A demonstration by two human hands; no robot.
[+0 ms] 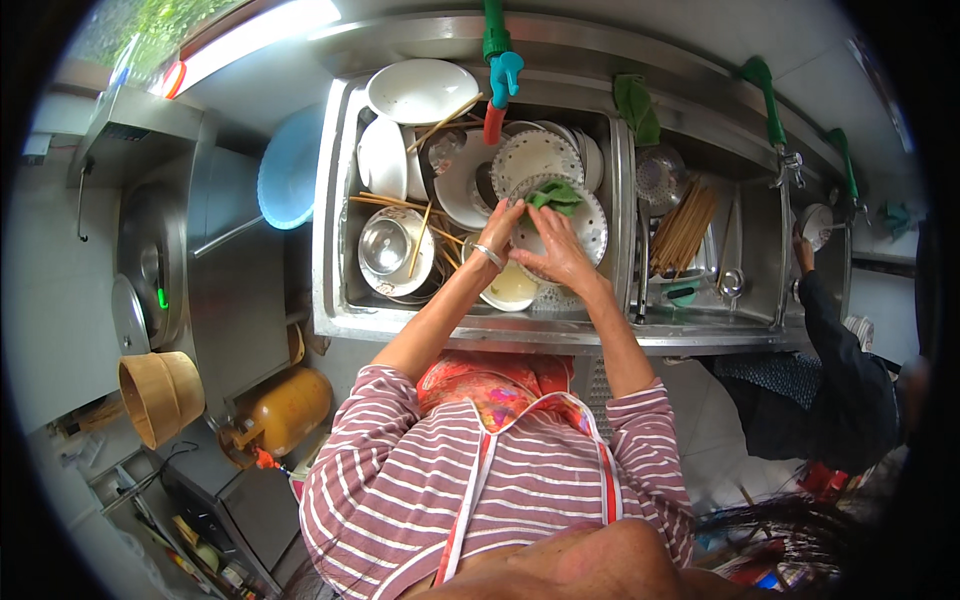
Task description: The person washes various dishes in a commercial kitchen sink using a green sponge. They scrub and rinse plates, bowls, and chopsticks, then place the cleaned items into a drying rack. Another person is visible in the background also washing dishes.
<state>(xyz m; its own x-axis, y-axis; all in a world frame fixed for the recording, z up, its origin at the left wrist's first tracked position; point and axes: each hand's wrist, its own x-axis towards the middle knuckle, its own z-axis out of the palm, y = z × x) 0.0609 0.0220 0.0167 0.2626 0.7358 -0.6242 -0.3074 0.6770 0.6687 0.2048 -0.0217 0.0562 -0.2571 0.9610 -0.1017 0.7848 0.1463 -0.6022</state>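
My left hand (499, 229), with a silver bangle on its wrist, grips the left edge of a plate with a patterned rim (529, 238). On the plate's far side lies a green cloth (555, 196), touched by the fingertips of my right hand (555, 244). Whether those fingers close on the cloth cannot be told. Beneath and behind are a dotted white plate (537, 159) and more stacked dishes in the steel sink. Nearer me a bowl of yellowish liquid (510, 288) sits under my wrists. To the left, a clear bowl (385, 246) rests in a patterned bowl among loose chopsticks (420, 240).
A tap with a red spout (493, 124) hangs over the sink (480, 324). The basin to the right holds a bundle of chopsticks (684, 229) and a ladle (731, 283). A co-worker's hand (804, 251) is at the far-right basin. A blue basin (289, 169) stands left.
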